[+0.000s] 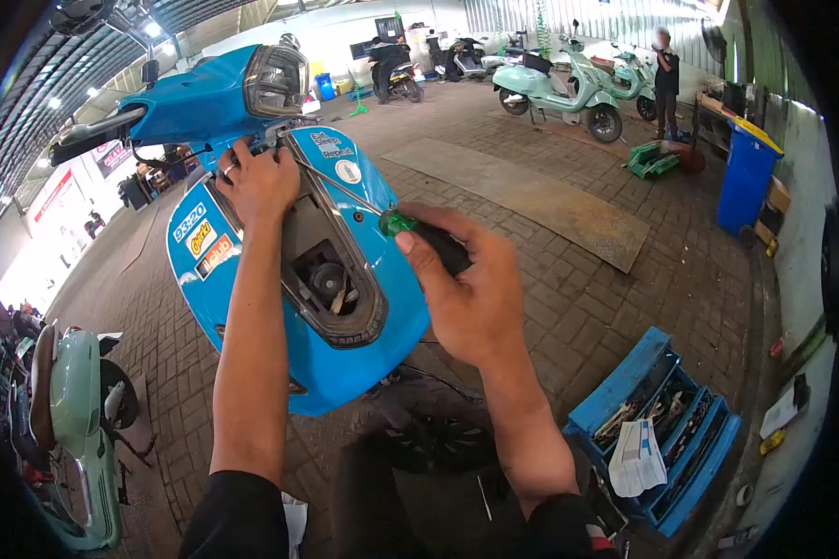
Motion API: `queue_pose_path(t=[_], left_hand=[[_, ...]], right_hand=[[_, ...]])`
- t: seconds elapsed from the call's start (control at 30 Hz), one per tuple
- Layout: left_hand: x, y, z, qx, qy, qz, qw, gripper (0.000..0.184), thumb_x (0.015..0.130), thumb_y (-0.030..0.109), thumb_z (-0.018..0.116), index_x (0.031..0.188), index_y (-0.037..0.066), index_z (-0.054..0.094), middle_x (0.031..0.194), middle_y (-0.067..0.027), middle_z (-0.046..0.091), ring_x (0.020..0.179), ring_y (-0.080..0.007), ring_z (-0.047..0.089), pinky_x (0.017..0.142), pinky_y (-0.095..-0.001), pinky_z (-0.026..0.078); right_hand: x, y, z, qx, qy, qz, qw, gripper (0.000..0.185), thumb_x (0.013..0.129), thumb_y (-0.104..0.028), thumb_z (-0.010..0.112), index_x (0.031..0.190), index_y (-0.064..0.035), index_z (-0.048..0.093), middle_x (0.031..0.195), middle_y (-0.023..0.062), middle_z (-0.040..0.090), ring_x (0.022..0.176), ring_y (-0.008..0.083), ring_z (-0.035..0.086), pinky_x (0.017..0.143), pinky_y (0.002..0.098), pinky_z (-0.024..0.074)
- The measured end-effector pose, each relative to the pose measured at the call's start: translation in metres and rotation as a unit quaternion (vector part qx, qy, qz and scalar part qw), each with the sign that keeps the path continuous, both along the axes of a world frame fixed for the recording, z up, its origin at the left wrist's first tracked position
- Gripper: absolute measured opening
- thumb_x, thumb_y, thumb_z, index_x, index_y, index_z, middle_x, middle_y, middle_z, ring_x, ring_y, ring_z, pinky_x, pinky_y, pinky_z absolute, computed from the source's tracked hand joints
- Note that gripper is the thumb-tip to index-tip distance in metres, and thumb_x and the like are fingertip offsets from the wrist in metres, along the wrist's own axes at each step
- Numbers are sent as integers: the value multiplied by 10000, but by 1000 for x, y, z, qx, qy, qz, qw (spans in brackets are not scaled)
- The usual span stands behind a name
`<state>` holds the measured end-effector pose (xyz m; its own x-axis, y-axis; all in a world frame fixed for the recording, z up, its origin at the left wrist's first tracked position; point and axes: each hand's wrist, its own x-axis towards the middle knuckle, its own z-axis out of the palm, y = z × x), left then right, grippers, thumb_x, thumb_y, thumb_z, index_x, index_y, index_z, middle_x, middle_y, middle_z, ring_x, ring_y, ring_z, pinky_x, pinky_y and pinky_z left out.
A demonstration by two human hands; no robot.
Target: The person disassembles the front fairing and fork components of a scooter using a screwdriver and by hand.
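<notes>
My right hand [471, 284] is wrapped round the green and black handle of a screwdriver [345, 193]. Its long shaft points up and left to the gap under the headlight of a blue scooter [396, 317]; the tip is hidden. My left hand [263, 186] lies at that same gap, fingers bent around a small part I cannot make out. Below my left hand, the scooter's front panel has a long dark opening [312, 233] with a round black part [328, 281] and loose connectors inside. Stickers mark the blue panel on both sides.
An open blue toolbox [625, 377] with tools and a paper glove-like sheet [637, 456] stands at lower right. A pale green scooter [75, 429] is at left; another [555, 88] stands behind. A person [667, 84] stands near a blue bin [748, 177].
</notes>
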<state>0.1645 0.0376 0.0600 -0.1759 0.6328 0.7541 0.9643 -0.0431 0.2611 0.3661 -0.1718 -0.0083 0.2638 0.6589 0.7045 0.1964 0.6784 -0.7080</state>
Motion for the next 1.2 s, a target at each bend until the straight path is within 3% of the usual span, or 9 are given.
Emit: queue_pose_path(t=[0.13,0.23,0.4,0.53,0.6,0.77,0.87,1.0,1.2], left_hand=[[-2,5,-1,-1,3,5,1000,487,1005,371,466,1228,70,776,1598,-93,408,1535,-349,226,1228,-600,147],[-4,8,-2,15,-18,-10,1000,494,1025,384,450,1231,80,780,1590,-87,423,1532,-345,235,1229,-600,144],[-7,16,-3,19,-17,-1,1000,530,1057,432,419,1238,89,780,1585,-84,432,1526,-344,246,1226,-602,148],[-8,17,-1,15,-27,-8,999,564,1070,459,399,1247,74,771,1595,-80,424,1525,-357,241,1223,-605,155],[-9,17,0,12,-29,-16,999,571,1067,460,400,1247,61,767,1604,-81,411,1525,-370,234,1225,-608,155],[-34,39,7,-30,-18,-34,999,563,1043,466,412,1258,79,760,1656,-92,328,1525,-423,204,1223,-617,174],[-61,59,18,-115,40,-84,989,461,984,412,482,1275,195,766,1642,-107,299,1499,-468,189,1212,-618,221],[-64,52,13,-99,75,-114,986,428,962,361,526,1274,198,769,1616,-109,332,1494,-459,194,1215,-614,220],[-36,22,6,-45,63,-38,996,402,951,326,555,1259,197,779,1589,-111,386,1501,-437,233,1221,-609,216]], right_hand=[[2,3,-4,-25,37,31,999,321,977,-208,732,1169,48,724,994,201,761,848,225,751,745,337,570],[-5,-3,-3,-51,40,29,997,300,967,-182,729,1157,49,724,1004,216,753,876,272,755,769,353,568],[-24,-11,2,95,-64,-53,992,271,928,-106,717,1147,54,701,962,234,709,874,418,705,777,447,549],[-21,-2,0,133,-60,-61,987,269,926,-98,714,1150,49,694,962,227,698,847,418,695,753,468,541],[-13,3,5,127,-60,-78,987,239,927,-134,750,1115,12,739,946,208,747,836,328,744,746,369,551],[8,9,40,136,-128,-96,978,217,915,-131,743,1060,30,737,885,215,743,791,339,749,739,379,560],[16,7,66,130,-170,-100,972,207,905,-120,739,1033,42,732,886,229,739,796,360,746,743,387,563],[17,15,71,176,-187,-104,961,208,896,-115,742,1025,46,723,877,232,731,762,389,725,723,420,555],[5,7,41,169,-165,-87,968,199,914,-113,727,1052,30,710,911,226,707,794,402,696,712,452,535]])
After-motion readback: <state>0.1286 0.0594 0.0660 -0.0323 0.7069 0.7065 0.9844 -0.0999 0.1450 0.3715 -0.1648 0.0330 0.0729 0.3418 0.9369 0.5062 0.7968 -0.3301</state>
